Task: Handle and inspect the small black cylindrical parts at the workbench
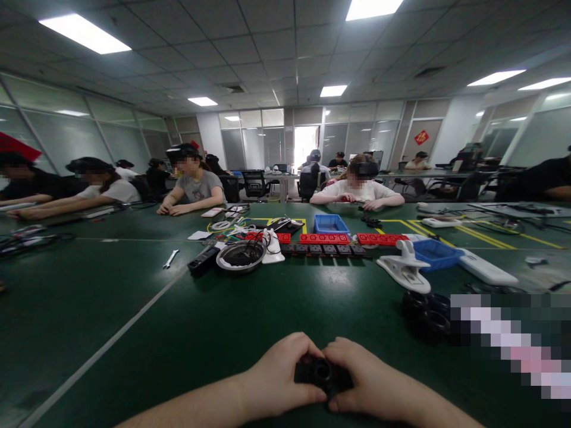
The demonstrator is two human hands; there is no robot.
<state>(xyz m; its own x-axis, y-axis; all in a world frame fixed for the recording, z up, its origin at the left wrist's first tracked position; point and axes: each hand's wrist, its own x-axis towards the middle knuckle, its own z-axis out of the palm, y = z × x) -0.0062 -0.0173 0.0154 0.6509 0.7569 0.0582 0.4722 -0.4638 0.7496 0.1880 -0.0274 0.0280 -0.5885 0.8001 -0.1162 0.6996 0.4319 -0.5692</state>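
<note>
Close to the table's near edge, a small round black part with a ring-shaped opening on top sits between my two hands. My left hand curls round its left side, thumb and fingers closed on it. From the right, my right hand holds the same part between thumb and fingers. The fingertips of both hands nearly meet at the top. Details of the part's lower side are hidden. Several black round parts stand in a cluster to the right of my hands.
Beyond my hands on the green table lie a metal bowl, a wrench, red socket strips, a white clip stand, and blue trays. People sit across and to the left.
</note>
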